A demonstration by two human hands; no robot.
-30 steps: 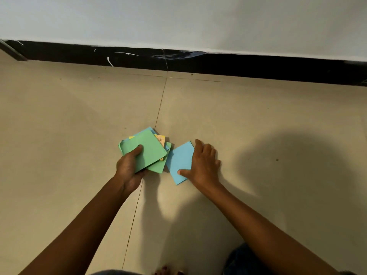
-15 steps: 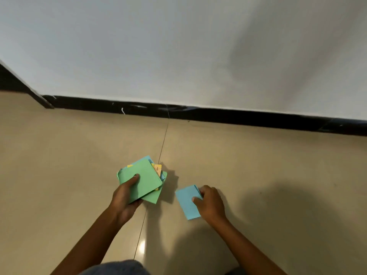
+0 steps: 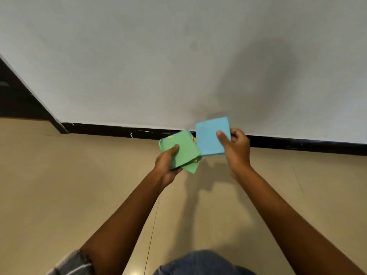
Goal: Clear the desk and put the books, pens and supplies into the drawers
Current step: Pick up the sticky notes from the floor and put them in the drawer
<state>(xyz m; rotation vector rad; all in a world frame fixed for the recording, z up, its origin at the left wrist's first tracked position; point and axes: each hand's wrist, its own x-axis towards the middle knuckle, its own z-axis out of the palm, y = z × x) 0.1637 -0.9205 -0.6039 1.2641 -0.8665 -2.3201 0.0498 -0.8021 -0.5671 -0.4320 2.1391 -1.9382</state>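
Observation:
My left hand (image 3: 167,164) grips a small stack of paper squares (image 3: 183,148), green on top with yellow and blue edges showing beneath, thumb pressed on the top sheet. My right hand (image 3: 235,148) pinches a light blue paper square (image 3: 208,136) by its right edge, thumb on its face. Both are held up in the air in front of me, the blue square just right of the stack and overlapping its corner. No desk or drawers are in view.
Below lies a beige tiled floor (image 3: 79,185). A white wall (image 3: 158,66) with a black baseboard (image 3: 111,131) stands close ahead. A dark opening (image 3: 14,96) is at the far left. My jeans-clad knees (image 3: 198,262) fill the bottom edge.
My right hand picked the blue square off the floor and raised it beside the stack. My left hand lifted the stack too. The view tilted up toward the wall.

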